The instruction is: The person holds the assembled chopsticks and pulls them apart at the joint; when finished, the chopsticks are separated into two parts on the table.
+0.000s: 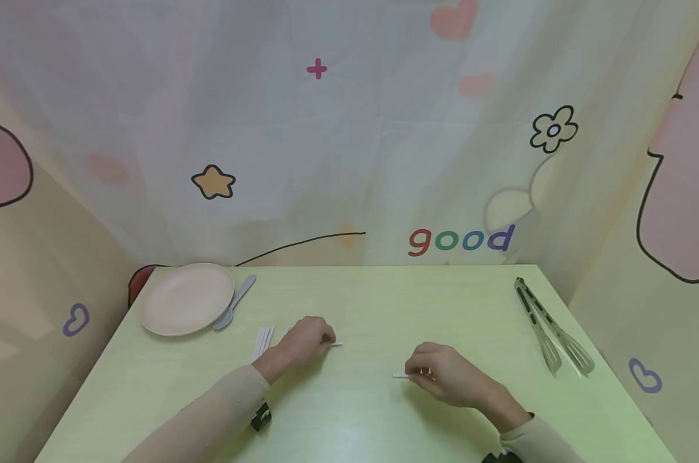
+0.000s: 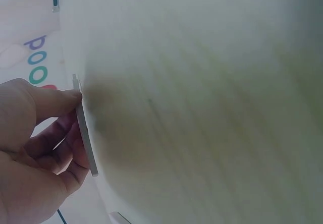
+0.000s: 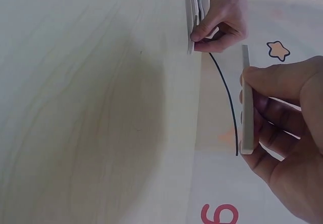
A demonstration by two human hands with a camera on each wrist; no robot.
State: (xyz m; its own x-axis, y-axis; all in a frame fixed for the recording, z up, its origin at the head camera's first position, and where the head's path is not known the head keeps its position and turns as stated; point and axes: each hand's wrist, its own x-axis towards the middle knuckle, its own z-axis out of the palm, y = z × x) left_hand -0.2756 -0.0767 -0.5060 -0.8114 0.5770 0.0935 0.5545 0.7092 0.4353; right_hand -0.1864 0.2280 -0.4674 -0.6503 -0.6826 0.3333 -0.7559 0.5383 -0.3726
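My left hand (image 1: 304, 341) is over the middle of the table and pinches a thin flat strip (image 2: 87, 135) between thumb and fingers. The strip looks short and pale, with straight edges. To the right, my right hand (image 1: 446, 376) pinches a similar pale strip (image 3: 247, 110) by its long sides, held above the tabletop. One end of it juts out to the left of the fingertips in the head view. Several white sticks (image 1: 263, 341) lie side by side just left of my left hand, partly covered by the forearm.
At the back left, a pale round plate (image 1: 188, 299) has a grey-lilac spoon (image 1: 235, 303) against its right side. Metal tongs (image 1: 548, 325) lie spread at the right edge. A printed curtain (image 1: 349, 128) hangs behind the light wooden table (image 1: 372, 424).
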